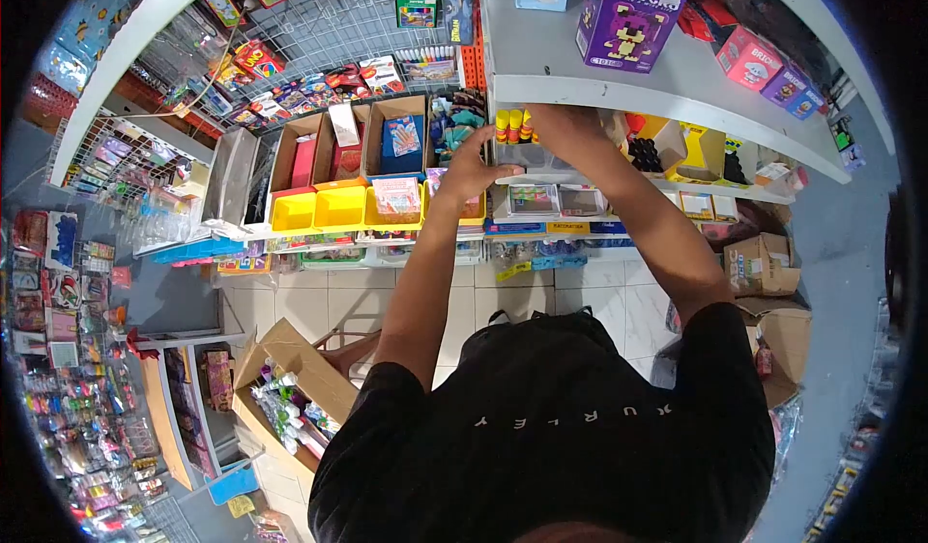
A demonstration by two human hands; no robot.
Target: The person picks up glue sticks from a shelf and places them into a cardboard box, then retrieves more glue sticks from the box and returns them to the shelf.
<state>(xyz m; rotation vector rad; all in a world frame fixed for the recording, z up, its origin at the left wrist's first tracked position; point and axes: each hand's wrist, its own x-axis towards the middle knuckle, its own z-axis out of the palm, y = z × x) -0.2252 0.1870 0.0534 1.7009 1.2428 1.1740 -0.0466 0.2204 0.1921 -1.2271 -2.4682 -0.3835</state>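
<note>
Setting: shop aisle, and we are looking down over our own black shirt at a white shelf unit (677,108) with a tiled floor (338,301) below it.

Upper shelf: a purple boxed brick set (628,12) is standing at 12 o'clock from our hands, with pink boxes (749,58) out at 2 o'clock.

Thing in hand: a clear plastic container (527,155) carrying a row of small bottles with yellow and orange caps (514,124); it is sitting on the shelf just under the upper shelf's edge.

Key relation: we are bracketing the container from both sides, its long axis running 9 to 3 o'clock between our hands, the capped bottles standing upright above it.

Left hand (474,166): we are reaching it up from 7 o'clock, fingers spread and curled against the container's left end, thumb forward.

Right hand (565,128): we are laying it over the container's right end and top from 5 o'clock; the fingers are tucked behind the bottles, so we cannot tell how they are set.

Nearer hand: both are touching, though the left shows its hold more plainly.

Look of the thing: see-through walls, bright caps crowded together, labels too small to read.

Neighbours: yellow bins (338,205) are lying at 9 o'clock, and an open cardboard carton (280,398) of goods is sitting on the floor at 7 o'clock.
</note>
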